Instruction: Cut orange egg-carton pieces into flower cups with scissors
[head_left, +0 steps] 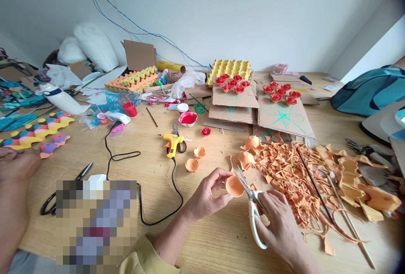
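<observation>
My left hand (207,196) pinches a small orange egg-carton cup (234,186) between thumb and fingers, just above the wooden table (152,156). My right hand (280,221) grips white-handled scissors (253,204), its fingers through the loops. The blades point up and left, and their tips meet the cup's right edge. Two trimmed orange cups (195,159) lie on the table ahead of my left hand, beside a yellow glue gun (172,143).
A heap of orange carton scraps (291,173) with thin sticks fills the right side. Cardboard sheets (284,114) bearing red paper roses stand behind. Egg trays (229,68), a red paint bowl (187,118), black scissors (65,189) and another person's arm (12,198) lie left.
</observation>
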The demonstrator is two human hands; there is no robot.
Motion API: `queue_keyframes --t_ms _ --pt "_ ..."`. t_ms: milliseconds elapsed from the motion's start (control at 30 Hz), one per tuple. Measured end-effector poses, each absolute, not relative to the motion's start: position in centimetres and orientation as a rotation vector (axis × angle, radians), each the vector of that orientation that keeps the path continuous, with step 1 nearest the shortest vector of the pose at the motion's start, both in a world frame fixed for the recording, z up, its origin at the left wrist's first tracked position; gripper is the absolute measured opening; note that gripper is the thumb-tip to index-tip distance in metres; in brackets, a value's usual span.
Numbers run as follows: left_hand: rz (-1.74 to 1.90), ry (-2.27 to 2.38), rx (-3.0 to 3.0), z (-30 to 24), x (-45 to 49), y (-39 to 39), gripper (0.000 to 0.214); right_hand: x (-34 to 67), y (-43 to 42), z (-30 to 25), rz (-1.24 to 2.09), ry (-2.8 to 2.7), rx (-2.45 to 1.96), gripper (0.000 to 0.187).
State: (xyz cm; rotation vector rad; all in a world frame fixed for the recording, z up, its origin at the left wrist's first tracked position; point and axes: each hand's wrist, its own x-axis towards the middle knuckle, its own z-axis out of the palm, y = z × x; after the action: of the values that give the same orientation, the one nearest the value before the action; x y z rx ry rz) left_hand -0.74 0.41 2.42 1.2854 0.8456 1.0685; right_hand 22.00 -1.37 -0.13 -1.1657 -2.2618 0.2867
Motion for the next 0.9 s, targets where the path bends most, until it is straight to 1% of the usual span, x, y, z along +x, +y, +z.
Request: queue_keyframes --t_ms 233,467,700,900 --pt "1.089 0.760 1.091 2.8 -1.0 0.5 0.036 21.9 -1.6 -0.1 0.302 -2.268 -1.132 0.029" --pt "1.067 0.726 1.123 2.3 -0.8 0.6 0.038 21.8 -1.5 -0.4 0.320 -2.299 -1.203 0.023" --pt "1.070 0.729 1.097 2.1 -0.9 0.8 0.038 21.9 -1.7 -0.2 0.324 -2.288 -1.161 0.028" --pt "1.126 0.643 1.049 1.7 -1.1 1.0 0.029 22.0 -1.9 -0.6 0.303 -2.257 -1.166 0.029"
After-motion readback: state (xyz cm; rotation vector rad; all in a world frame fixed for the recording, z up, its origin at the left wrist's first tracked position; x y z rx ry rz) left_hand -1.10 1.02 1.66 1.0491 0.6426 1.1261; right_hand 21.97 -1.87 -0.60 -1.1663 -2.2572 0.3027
